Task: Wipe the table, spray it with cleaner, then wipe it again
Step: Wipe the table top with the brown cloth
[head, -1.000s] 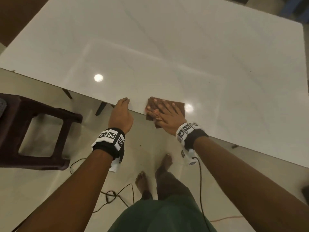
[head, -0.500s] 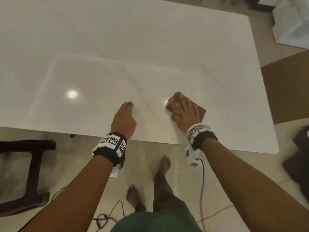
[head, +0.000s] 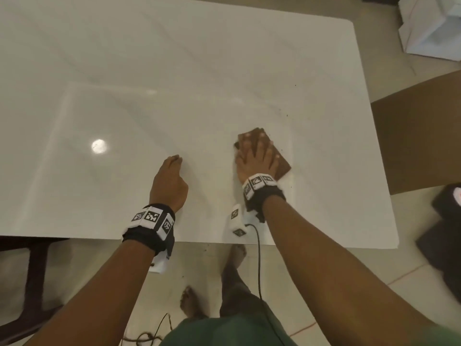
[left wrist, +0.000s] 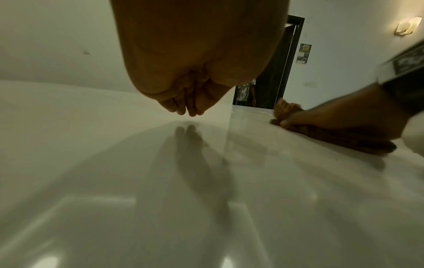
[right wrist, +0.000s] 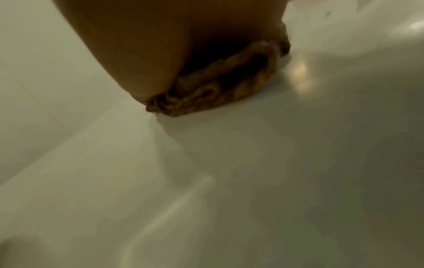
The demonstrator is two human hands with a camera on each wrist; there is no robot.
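We find the right hand (head: 258, 162) laid flat, fingers spread and straight, pressing a folded brown cloth (head: 280, 163) onto the counter (head: 174, 71); this grip is open. The cloth is thick, with a coarse ribbed weave and layered folded edges in the right wrist view (right wrist: 220, 90). It lies toward the counter's near right part, well inside the edge. The counter is white, glossy, faintly veined and round-cornered, with a few dark specks (head: 287, 115) beyond the cloth. The left hand (head: 169, 182) hovers just above the surface, fingers (left wrist: 183, 107) loosely bent downward, holding nothing.
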